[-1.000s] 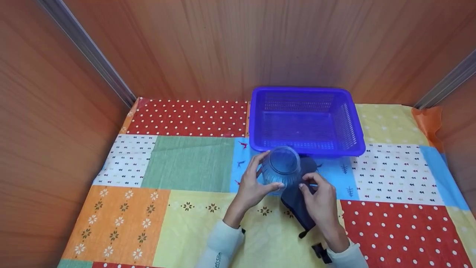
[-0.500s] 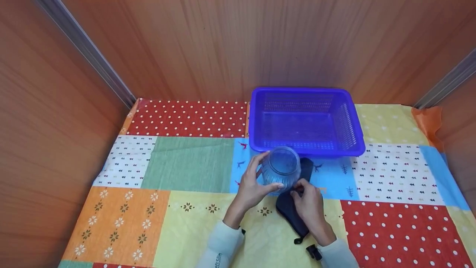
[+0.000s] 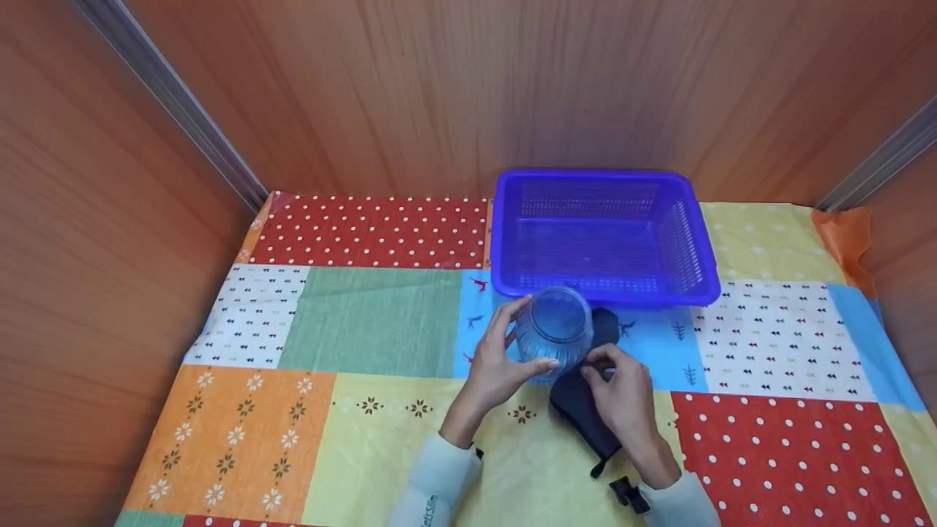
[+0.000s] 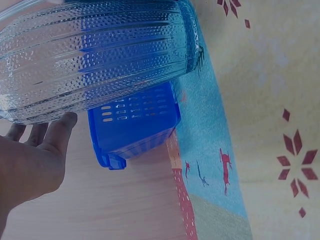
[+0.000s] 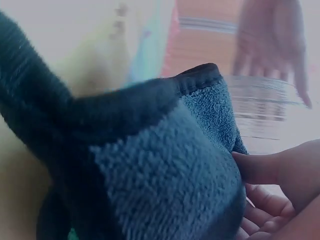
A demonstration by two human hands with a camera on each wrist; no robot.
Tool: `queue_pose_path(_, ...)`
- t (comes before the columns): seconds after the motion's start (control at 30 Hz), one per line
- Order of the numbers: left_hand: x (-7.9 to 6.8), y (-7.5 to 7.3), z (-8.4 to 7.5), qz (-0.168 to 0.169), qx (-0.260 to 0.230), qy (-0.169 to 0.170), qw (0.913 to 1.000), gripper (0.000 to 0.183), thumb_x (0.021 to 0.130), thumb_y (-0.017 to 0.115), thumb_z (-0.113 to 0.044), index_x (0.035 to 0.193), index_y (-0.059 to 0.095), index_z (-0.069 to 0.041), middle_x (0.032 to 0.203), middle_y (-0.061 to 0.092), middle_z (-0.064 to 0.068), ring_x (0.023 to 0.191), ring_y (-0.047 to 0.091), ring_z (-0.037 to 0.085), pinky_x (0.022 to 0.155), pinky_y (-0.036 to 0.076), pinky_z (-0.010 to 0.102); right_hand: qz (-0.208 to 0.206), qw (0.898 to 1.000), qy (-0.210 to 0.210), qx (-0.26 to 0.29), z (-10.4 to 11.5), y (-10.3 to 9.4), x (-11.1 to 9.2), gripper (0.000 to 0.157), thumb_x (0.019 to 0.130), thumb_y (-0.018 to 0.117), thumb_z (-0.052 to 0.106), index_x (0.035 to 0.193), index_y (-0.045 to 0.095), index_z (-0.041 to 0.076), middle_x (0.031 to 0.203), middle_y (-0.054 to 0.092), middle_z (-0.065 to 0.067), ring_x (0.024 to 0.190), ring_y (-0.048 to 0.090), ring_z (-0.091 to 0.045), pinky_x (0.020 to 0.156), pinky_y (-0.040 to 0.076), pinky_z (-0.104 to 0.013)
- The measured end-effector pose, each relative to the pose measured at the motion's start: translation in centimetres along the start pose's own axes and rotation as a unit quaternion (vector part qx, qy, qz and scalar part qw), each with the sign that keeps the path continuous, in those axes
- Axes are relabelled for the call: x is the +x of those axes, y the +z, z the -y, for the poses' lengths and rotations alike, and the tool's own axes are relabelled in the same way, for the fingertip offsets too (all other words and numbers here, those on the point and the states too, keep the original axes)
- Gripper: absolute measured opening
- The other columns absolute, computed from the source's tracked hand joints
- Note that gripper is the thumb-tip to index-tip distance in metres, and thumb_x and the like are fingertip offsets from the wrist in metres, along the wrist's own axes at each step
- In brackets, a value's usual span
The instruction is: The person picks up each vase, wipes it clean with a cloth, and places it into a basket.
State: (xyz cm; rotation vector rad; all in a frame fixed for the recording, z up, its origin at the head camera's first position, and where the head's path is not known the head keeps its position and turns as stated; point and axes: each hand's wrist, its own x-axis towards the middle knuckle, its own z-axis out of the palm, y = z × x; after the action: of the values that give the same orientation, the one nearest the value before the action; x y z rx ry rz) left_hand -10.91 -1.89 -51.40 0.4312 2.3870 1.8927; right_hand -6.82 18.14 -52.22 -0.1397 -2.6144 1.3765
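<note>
In the head view my left hand (image 3: pixel 492 372) holds a clear ribbed glass jar (image 3: pixel 550 350) by its side, thumb at the near face and fingers behind. The jar's round open mouth tips up toward me. Its dimpled ribs show close up in the left wrist view, where the jar (image 4: pixel 100 60) lies across the fingers. My right hand (image 3: pixel 626 399) pinches a dark grey cleaning cloth (image 3: pixel 582 417) against the jar's right side. Fluffy grey pile, black edging and a strap-like band mark the cloth (image 5: pixel 170 165) in the right wrist view. Part of it is hidden behind the jar.
A purple plastic basket (image 3: pixel 604 298) with perforated walls stands just beyond the jar, near the wooden back wall (image 3: pixel 439 95). A patchwork-print cloth (image 3: pixel 381 322) covers the table. Wooden panels rise at the left and right.
My right hand shifts with the cloth down and left along the jar's side, then back up and right. The left hand and the jar stay in place.
</note>
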Motion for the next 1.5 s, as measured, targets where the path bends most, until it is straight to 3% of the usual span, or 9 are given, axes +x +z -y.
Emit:
queue_pose_path(0.3,-0.1,-0.1,-0.2,0.0,0.002,-0.001,1.0,0.09,0.085,0.092,-0.028,0.16,0.043,-0.025,0.159,0.045,0.002,0.148,0.044,0.028,0.121,0.041,0.051,-0.029,0.999,0.001,0.037,3.6,-2.4,-0.4,0.011,0.095,0.073,-0.007,0.106,0.073,-0.003,0.104,0.076,-0.017,0.101,0.073,-0.033,0.094,0.061,-0.052)
queue_pose_path(0.5,0.0,0.0,-0.2,-0.002,0.004,-0.003,1.0,0.09,0.085,0.093,-0.026,0.159,0.043,-0.024,0.159,0.045,0.002,0.148,0.045,0.028,0.12,0.042,0.051,-0.043,0.998,-0.01,0.032,5.6,-3.2,-0.2,0.015,0.097,0.074,-0.002,0.112,0.074,-0.001,0.11,0.076,-0.015,0.104,0.069,-0.029,0.094,0.057,-0.029)
queue_pose_path(0.57,0.0,0.1,-0.2,-0.001,0.004,-0.003,1.0,0.089,0.085,0.092,-0.026,0.16,0.043,-0.024,0.159,0.045,0.003,0.148,0.045,0.028,0.12,0.042,0.051,-0.047,0.998,-0.014,0.025,5.9,-3.3,-0.1,0.015,0.097,0.074,-0.002,0.112,0.074,-0.001,0.11,0.076,-0.016,0.104,0.069,-0.029,0.094,0.056,-0.03)
queue_pose_path(0.63,0.0,0.1,-0.2,0.0,0.004,-0.002,1.0,0.089,0.086,0.092,-0.027,0.16,0.043,-0.024,0.159,0.045,0.003,0.148,0.045,0.029,0.121,0.042,0.051,-0.052,0.998,-0.023,0.02,6.0,-3.3,-0.1,0.015,0.096,0.074,-0.003,0.111,0.074,-0.003,0.109,0.076,-0.017,0.104,0.07,-0.031,0.096,0.058,-0.039)
queue_pose_path(0.73,0.0,0.1,-0.1,0.0,0.002,-0.001,1.0,0.089,0.086,0.091,-0.027,0.16,0.043,-0.025,0.16,0.044,0.002,0.147,0.045,0.028,0.121,0.041,0.051,-0.057,0.997,-0.041,0.018,5.9,-3.2,0.0,0.015,0.095,0.074,-0.005,0.109,0.074,-0.004,0.108,0.076,-0.019,0.104,0.07,-0.035,0.098,0.058,-0.054)
queue_pose_path(0.8,0.0,0.1,-0.1,-0.001,0.003,-0.001,1.0,0.088,0.086,0.091,-0.028,0.16,0.043,-0.025,0.16,0.044,0.002,0.147,0.045,0.028,0.121,0.041,0.052,-0.057,0.997,-0.048,0.017,5.7,-3.1,0.0,0.015,0.094,0.075,-0.006,0.109,0.073,-0.005,0.108,0.075,-0.02,0.104,0.07,-0.036,0.098,0.058,-0.057)
queue_pose_path(1.23,0.0,0.0,-0.2,-0.003,0.011,0.004,0.9999,0.089,0.087,0.091,-0.03,0.16,0.042,-0.023,0.159,0.045,0.003,0.146,0.045,0.027,0.12,0.042,0.053,-0.046,0.998,-0.029,0.016,3.5,-2.1,-0.5,0.014,0.094,0.073,-0.008,0.107,0.072,-0.005,0.108,0.075,-0.021,0.104,0.071,-0.037,0.098,0.058,-0.057)
queue_pose_path(1.5,0.1,0.1,0.0,-0.003,0.01,0.006,0.9999,0.089,0.086,0.091,-0.029,0.16,0.042,-0.023,0.158,0.046,0.004,0.146,0.045,0.028,0.12,0.042,0.053,-0.034,0.999,-0.022,-0.007,0.1,0.4,-0.4,0.012,0.091,0.074,-0.011,0.099,0.071,-0.003,0.099,0.076,-0.021,0.098,0.074,-0.039,0.09,0.06,-0.058)
